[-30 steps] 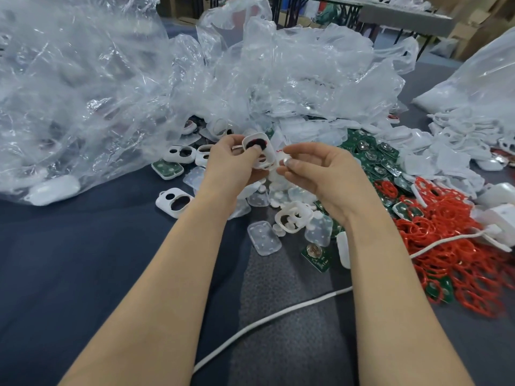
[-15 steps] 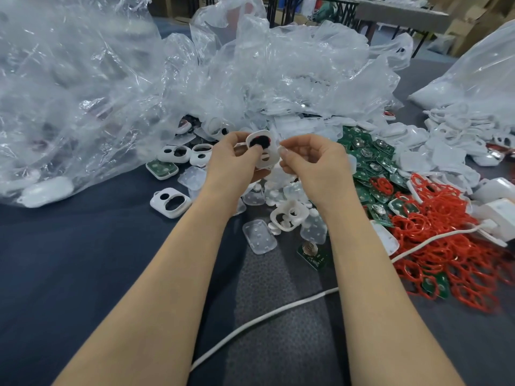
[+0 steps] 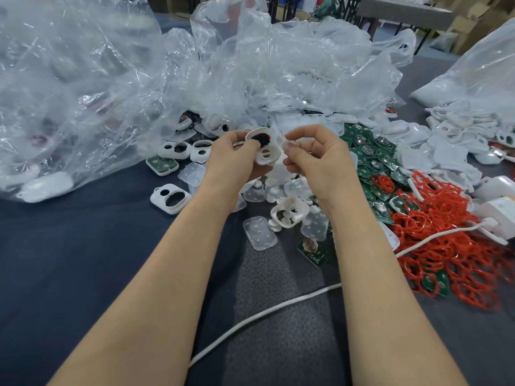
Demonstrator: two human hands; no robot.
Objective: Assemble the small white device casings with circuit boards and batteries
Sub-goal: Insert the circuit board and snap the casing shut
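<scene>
Left hand [image 3: 232, 162] grips a white casing [image 3: 264, 151] with 2 openings, held above the tabletop [image 3: 83, 260]; a dark part shows in the upper opening. Right hand [image 3: 315, 160], just beside the casing, pinches a small white piece [image 3: 286, 145] between thumb and fingertips. Print on the loose circuit board [image 3: 312, 250] below is too small to read.

Forearms extend forward; left hand [image 3: 234, 162] grips a casing [image 3: 274, 150] — right hand [image 3: 317, 160] pinches a small white piece [image 3: 285, 145].

Grey table [image 3: 404, 9] and cardboard boxes [image 3: 479, 18] behind.
</scene>
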